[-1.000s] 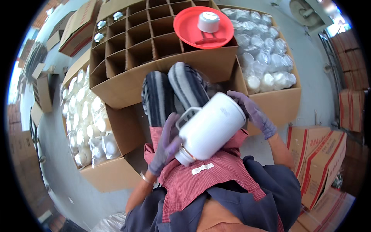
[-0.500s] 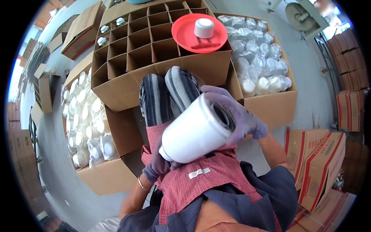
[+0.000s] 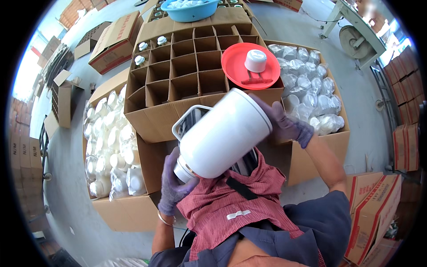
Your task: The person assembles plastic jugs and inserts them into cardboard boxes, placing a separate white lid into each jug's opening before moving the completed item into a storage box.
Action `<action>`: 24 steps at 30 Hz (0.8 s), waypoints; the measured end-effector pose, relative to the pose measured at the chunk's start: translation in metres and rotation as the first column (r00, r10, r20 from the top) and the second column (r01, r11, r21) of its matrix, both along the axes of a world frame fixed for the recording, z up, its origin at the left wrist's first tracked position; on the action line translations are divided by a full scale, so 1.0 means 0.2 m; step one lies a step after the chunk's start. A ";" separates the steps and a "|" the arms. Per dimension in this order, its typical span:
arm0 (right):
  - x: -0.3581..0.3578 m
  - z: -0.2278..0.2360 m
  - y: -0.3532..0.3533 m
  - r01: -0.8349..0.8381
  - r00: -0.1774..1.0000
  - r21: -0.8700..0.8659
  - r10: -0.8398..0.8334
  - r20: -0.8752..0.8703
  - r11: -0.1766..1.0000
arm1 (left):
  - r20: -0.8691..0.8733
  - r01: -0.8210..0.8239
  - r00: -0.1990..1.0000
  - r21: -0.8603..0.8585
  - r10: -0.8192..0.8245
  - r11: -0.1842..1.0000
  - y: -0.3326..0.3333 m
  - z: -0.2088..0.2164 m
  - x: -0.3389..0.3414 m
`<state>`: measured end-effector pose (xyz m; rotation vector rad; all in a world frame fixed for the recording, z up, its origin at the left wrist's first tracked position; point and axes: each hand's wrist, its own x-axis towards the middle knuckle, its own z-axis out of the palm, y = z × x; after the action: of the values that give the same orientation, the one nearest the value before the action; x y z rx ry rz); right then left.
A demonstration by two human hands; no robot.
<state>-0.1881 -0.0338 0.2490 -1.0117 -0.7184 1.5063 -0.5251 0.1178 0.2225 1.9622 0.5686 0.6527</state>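
A white thermos jug [image 3: 224, 138] with a loop handle lies tilted over my lap, its narrow neck toward the lower left and its wide base toward the upper right. My left hand [image 3: 171, 187], in a purple-grey glove, has its fingers around the neck. At the wide end, my right hand [image 3: 287, 122], gloved alike, is pressed to the base with its fingers partly behind the rim. A red round tray [image 3: 231, 66] stands just beyond, bearing a white cup-shaped part [image 3: 255, 61] and a small dark red tool.
Before me stands a divided carton [image 3: 178, 104] with several small capped pieces in its far-left cells. Cartons of bagged white parts flank it, one on the left [image 3: 120, 216] and one on the right [image 3: 318, 151]. A blue basin [image 3: 191, 13] sits behind.
The jug has turned, bringing its handle into sight and its open base out of view. Both hands have moved away from my body with it. The head view has tipped upward.
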 end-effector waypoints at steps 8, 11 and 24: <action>0.01 0.06 0.06 -0.091 0.955 -0.006 0.089 0.284 0.996 | -0.053 0.138 0.990 0.379 -0.128 0.915 0.10 0.04 -0.02; 0.01 0.17 0.08 -0.100 0.930 0.088 0.061 0.363 0.991 | -0.009 0.129 0.991 0.329 -0.134 0.936 0.08 -0.01 0.01; 0.30 0.39 0.66 -0.094 0.277 0.311 -0.275 0.921 0.946 | 0.432 0.580 0.783 -0.248 0.447 -0.776 -0.41 -0.59 -0.01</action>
<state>-0.1289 0.0991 0.3262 -1.6764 -1.6708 0.4247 -0.5262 0.0358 0.1041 -0.6621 0.0321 -0.0554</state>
